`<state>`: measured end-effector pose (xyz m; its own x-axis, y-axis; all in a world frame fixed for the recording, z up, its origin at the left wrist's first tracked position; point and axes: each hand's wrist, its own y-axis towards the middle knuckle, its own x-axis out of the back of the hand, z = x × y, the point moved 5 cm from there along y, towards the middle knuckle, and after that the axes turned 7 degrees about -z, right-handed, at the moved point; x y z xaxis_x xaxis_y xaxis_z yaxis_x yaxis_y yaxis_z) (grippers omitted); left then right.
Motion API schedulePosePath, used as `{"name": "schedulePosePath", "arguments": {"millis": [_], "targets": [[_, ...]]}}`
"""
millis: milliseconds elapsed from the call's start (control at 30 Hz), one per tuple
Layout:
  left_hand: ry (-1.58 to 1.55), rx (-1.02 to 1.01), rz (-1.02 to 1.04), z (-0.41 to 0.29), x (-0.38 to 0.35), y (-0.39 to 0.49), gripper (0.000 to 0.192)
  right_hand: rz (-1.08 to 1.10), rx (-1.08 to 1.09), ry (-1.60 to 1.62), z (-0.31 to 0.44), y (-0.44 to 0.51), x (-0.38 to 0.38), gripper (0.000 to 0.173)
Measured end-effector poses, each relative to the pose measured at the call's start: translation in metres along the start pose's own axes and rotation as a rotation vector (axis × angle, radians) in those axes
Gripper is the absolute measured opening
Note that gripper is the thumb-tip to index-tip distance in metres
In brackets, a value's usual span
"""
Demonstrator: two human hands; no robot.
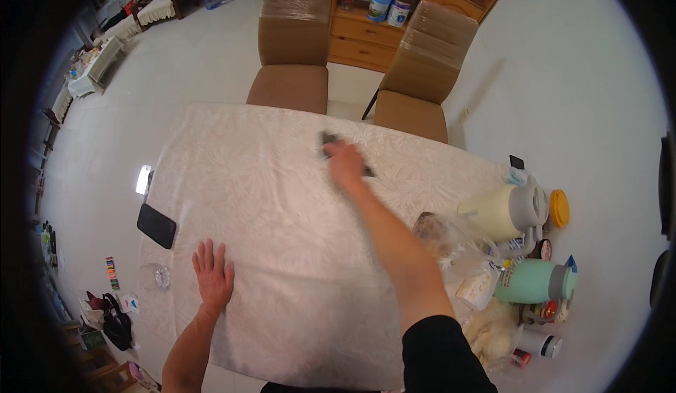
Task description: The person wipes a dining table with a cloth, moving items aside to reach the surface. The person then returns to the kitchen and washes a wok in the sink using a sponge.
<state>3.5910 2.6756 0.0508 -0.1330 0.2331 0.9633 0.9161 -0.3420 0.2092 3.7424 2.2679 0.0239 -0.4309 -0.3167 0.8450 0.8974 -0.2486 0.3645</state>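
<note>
My right hand [346,163] reaches across the table and is closed on a dark cloth [368,171], which lies against the pale patterned tablecloth [285,208]. Hand and cloth are blurred. Flat on the tablecloth at the near left, my left hand [213,274] has its fingers apart and nothing in it. To its upper left a black smartphone [157,226] rests at the table's left edge. A clear glass or plastic cup [155,276] lies left of that hand.
Along the right side stand a cream vacuum jug [488,211], a mint-green jug [528,281], a tissue pack [476,290], plastic bags [449,234] and a white cup [538,343]. Two brown chairs [288,84] [412,113] stand beyond the far edge, before a wooden cabinet [356,49].
</note>
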Motion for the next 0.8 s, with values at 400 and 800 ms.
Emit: {"name": "schedulePosePath", "arguments": {"millis": [400, 800], "targets": [[-0.023, 0.01, -0.01, 0.002, -0.002, 0.001, 0.052, 0.432, -0.13, 0.425, 0.029, -0.062, 0.074, 0.021], [-0.031, 0.02, -0.001, 0.003, -0.004, -0.001, 0.051, 0.196, 0.024, 0.146, 0.096, -0.04, -0.006, 0.016]]}}
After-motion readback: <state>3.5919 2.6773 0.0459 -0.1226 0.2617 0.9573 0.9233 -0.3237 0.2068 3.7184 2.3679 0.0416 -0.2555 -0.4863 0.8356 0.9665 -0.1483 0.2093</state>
